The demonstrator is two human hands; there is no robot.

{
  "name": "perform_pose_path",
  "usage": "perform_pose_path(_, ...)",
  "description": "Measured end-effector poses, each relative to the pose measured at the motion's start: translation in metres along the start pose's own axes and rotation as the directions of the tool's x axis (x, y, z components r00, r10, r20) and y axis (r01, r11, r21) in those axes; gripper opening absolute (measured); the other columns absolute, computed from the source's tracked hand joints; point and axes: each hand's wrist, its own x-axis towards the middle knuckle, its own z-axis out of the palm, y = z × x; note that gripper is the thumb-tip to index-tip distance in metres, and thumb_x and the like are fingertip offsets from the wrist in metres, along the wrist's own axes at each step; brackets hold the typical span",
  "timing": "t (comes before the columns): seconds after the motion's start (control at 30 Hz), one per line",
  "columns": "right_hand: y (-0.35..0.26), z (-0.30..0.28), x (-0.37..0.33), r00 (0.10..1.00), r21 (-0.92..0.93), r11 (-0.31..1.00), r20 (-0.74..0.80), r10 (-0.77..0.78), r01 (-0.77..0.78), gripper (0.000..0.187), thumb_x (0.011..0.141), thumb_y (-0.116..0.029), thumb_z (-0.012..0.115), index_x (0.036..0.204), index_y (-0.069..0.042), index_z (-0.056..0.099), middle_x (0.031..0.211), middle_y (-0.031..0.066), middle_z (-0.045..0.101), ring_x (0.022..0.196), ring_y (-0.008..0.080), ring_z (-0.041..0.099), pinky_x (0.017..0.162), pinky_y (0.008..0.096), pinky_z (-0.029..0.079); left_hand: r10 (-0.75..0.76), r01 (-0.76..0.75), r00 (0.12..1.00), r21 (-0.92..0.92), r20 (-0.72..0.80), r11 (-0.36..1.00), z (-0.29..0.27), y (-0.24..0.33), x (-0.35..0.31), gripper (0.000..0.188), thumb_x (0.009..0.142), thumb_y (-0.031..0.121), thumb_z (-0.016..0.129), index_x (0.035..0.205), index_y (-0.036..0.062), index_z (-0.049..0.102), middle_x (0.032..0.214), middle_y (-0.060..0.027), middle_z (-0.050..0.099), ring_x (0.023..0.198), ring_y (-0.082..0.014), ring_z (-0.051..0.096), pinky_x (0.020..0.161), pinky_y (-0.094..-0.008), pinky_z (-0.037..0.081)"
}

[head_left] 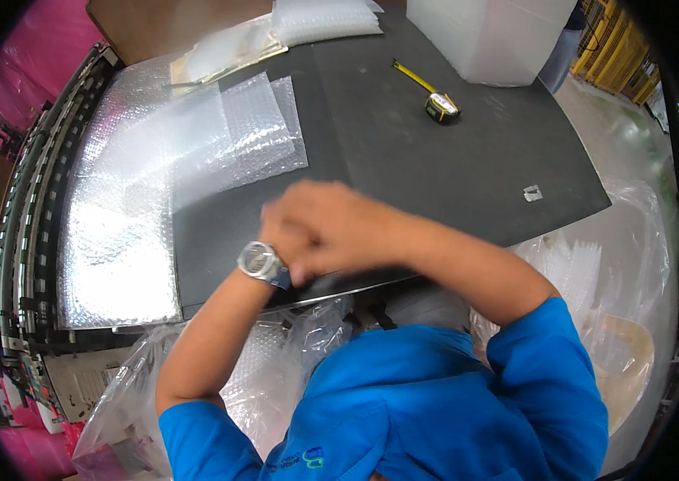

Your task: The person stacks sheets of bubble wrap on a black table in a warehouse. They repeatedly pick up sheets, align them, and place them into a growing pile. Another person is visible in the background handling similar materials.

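My left hand (285, 237) and my right hand (341, 221) are together above the front edge of the dark grey table (371, 136). The right hand lies across the left one and hides most of its fingers. Both are smeared by motion, so I cannot see whether anything is between them. A silver watch (258, 259) with a dark strap sits on my left wrist. Just beyond my hands, clear bubble wrap bags (251, 136) lie overlapping on the table.
A tape measure (441, 106), partly pulled out, lies toward the back right. A small silvery scrap (533, 193) is near the right edge. A bubble wrap sheet (119, 272) covers the left side, beside rollers (28, 232). A white foam block (484, 40) stands at the back.
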Motion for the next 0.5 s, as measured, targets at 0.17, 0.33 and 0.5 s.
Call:
perform_pose_path(0.17,0.090,-0.009,0.040,0.796,0.059,0.801,-0.085,0.599,-0.596,0.041,0.080,-0.029,0.058,0.114,-0.007,0.054,0.109,0.0184,0.053,0.103,0.0345,0.051,0.087,0.0389,0.042,-0.467,0.473,0.877,0.377,-0.113,0.796,-0.037,-0.062,0.002,0.032,0.076,0.026,0.062,0.105,0.0130,0.060,0.117,-0.0114,0.052,0.111,-0.0288,0.047,0.093,-0.0455,0.034)
perform_pose_path(0.33,0.154,0.050,0.049,0.786,-0.093,0.812,-0.334,0.520,-0.576,0.040,0.085,-0.034,0.051,0.117,-0.011,0.053,0.115,0.0185,0.052,0.111,0.0331,0.047,0.093,0.0415,0.038,-0.605,0.589,0.789,0.414,-0.110,0.694,-0.015,-0.095,-0.014,0.018,0.080,0.024,0.059,0.095,0.0147,0.062,0.113,-0.0076,0.056,0.111,-0.0275,0.049,0.095,-0.0493,0.032)
perform_pose_path(0.5,0.147,0.047,0.041,0.754,-0.056,0.803,-0.386,0.531,-0.594,0.051,0.088,-0.048,0.041,0.120,-0.009,0.052,0.119,0.0187,0.051,0.114,0.0325,0.046,0.096,0.0419,0.035,-0.351,0.457,0.877,0.346,-0.327,0.820,-0.034,-0.074,-0.010,0.010,0.079,0.012,0.059,0.088,0.0097,0.063,0.107,-0.0084,0.058,0.094,-0.0267,0.054,0.090,-0.0438,0.036)
